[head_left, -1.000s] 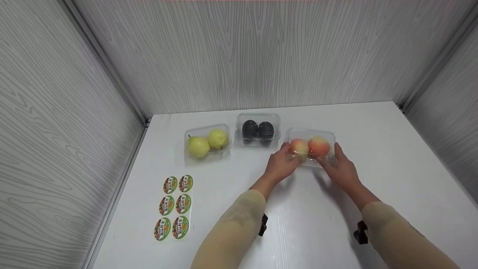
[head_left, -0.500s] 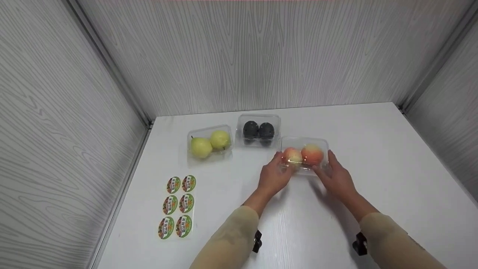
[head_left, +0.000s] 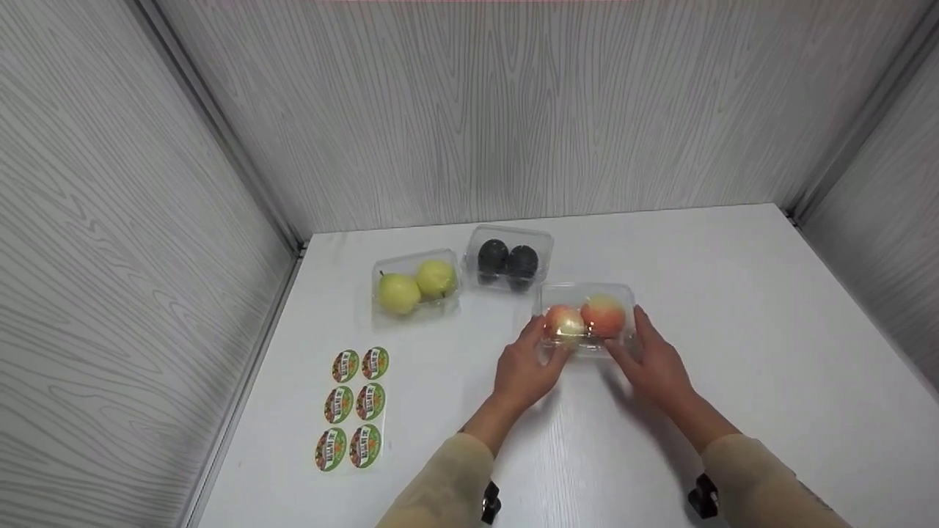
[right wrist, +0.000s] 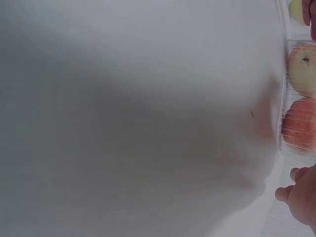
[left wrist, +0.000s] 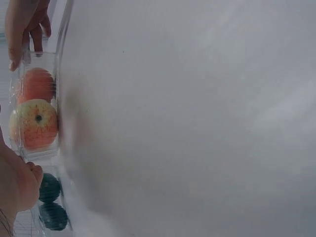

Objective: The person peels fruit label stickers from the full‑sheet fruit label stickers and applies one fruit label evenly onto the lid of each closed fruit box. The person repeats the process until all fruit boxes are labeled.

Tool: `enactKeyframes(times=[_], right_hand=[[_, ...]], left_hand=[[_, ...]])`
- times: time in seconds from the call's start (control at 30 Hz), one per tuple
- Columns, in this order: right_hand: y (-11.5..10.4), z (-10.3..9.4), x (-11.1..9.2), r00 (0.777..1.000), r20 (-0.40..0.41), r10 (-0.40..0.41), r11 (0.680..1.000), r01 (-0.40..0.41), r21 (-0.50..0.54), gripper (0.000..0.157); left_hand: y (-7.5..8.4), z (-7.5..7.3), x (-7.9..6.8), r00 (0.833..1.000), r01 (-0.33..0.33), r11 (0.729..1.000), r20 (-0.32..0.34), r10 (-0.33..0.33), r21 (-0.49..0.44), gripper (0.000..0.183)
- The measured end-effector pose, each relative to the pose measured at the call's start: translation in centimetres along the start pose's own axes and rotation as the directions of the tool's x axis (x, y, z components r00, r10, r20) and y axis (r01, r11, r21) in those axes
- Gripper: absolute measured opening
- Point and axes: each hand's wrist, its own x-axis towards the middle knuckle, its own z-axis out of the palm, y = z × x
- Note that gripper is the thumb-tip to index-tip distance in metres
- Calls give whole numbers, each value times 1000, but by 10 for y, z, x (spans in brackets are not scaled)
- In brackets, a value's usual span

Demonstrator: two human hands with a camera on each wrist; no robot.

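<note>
A clear plastic clamshell box (head_left: 569, 292) holds two red-and-yellow apples (head_left: 604, 317). My left hand (head_left: 522, 372) grips its left end, thumb along the front. The right hand (head_left: 658, 372) holds the opposite end in the same way. Between both palms the lid looks closed. In the left wrist view two apples (left wrist: 38, 118) show through the box wall, with my left hand (left wrist: 19, 180) at the lower end. From the right wrist, only part of the right hand (right wrist: 302, 197) shows, beside the box's end.
Just behind the held box stands a clear box (head_left: 528, 236) of two dark, avocado-like fruits. To its left is another box (head_left: 396, 264) with two yellow-green pears (head_left: 400, 293). A sheet of several round labels (head_left: 354, 407) lies front left. Wood-grain panels (head_left: 513, 110) enclose the table.
Both hands have drawn the apple box toward me and to the left. The box of dark fruits has turned slightly. My head view has shifted a little.
</note>
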Motion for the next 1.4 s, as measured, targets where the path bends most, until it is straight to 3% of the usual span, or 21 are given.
enactKeyframes(times=[0.2,0.33,0.47,0.57,0.77,1.0,1.4], right_hand=[[-7,3,-2,1000,19,-23,998,24,-50,92],[-11,4,-1,996,9,-93,986,94,-136,90],[-11,5,1,986,-9,-166,969,162,-188,87],[-9,8,2,985,-2,-175,965,171,-200,86],[-10,13,1,987,15,-161,967,161,-196,87],[-18,19,-1,981,20,-193,955,192,-224,86],[-32,35,-3,976,48,-212,953,217,-213,87]], left_hand=[[-3,-8,-8,1000,-30,990,-3,30,138,62],[-4,-13,-9,998,-64,963,-4,68,262,63],[-7,-16,-2,993,-119,938,26,117,326,66],[-11,-15,3,989,-144,926,76,126,349,68],[-20,-14,4,987,-128,911,142,78,392,71],[-29,-19,-4,985,-160,883,128,114,441,71],[-41,-39,-20,990,-132,885,111,92,447,71]])
